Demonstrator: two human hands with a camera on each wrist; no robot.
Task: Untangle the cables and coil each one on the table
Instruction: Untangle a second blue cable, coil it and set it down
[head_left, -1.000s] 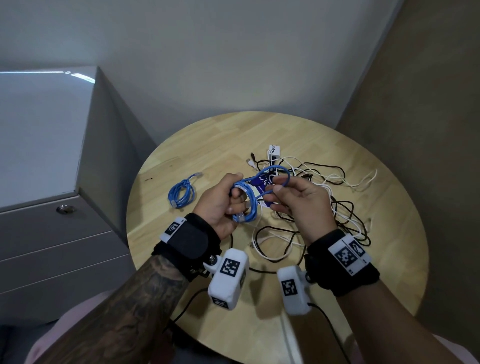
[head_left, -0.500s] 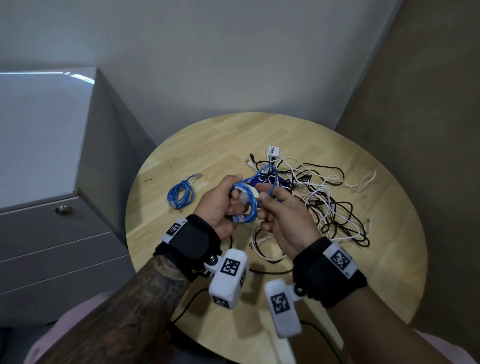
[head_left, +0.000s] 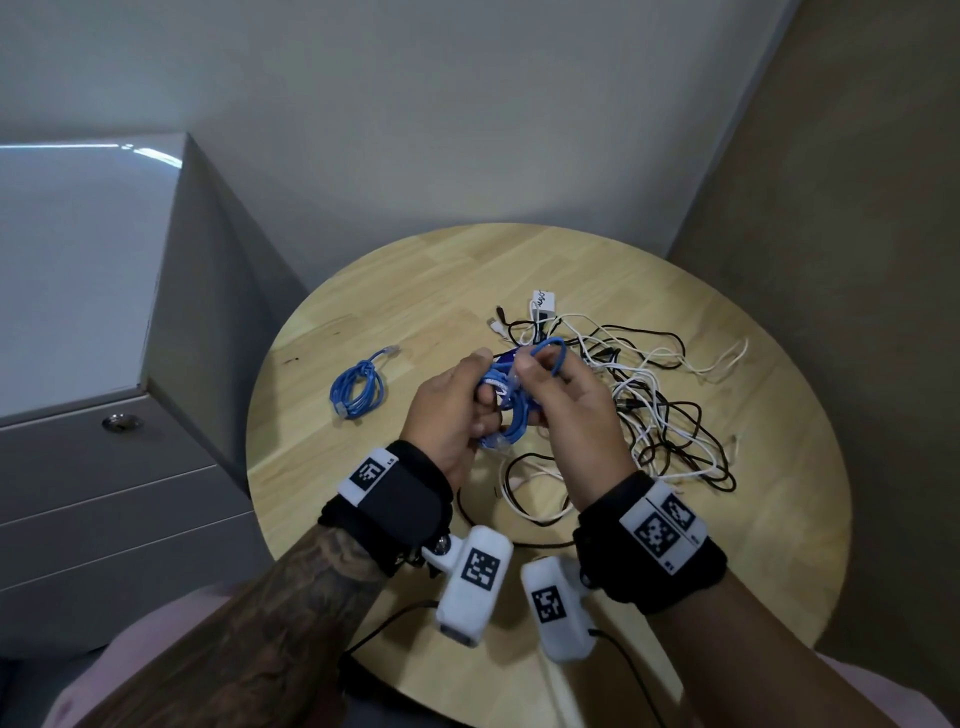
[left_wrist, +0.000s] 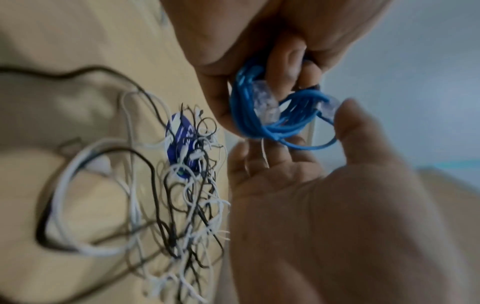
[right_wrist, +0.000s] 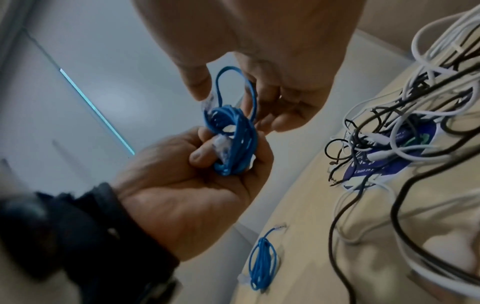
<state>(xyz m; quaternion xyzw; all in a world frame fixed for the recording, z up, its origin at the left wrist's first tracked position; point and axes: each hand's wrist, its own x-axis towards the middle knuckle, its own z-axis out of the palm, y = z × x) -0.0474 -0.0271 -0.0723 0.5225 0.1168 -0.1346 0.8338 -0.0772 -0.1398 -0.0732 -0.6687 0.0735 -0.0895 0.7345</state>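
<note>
A blue network cable is wound into a small coil above the round wooden table. My left hand grips the coil, thumb on one clear plug. My right hand pinches the cable's other clear plug and holds a loose end loop against the coil. A tangle of black and white cables lies on the table behind and right of my hands. A second blue cable lies coiled on the table to the left.
A white adapter sits at the far edge of the tangle, and a blue round label lies under it. A grey drawer cabinet stands left of the table. Walls close the far side and the right.
My right hand has moved left and closer to the left hand, bringing the blue cable's loose end loop onto the coil. The left hand has kept its grip.
</note>
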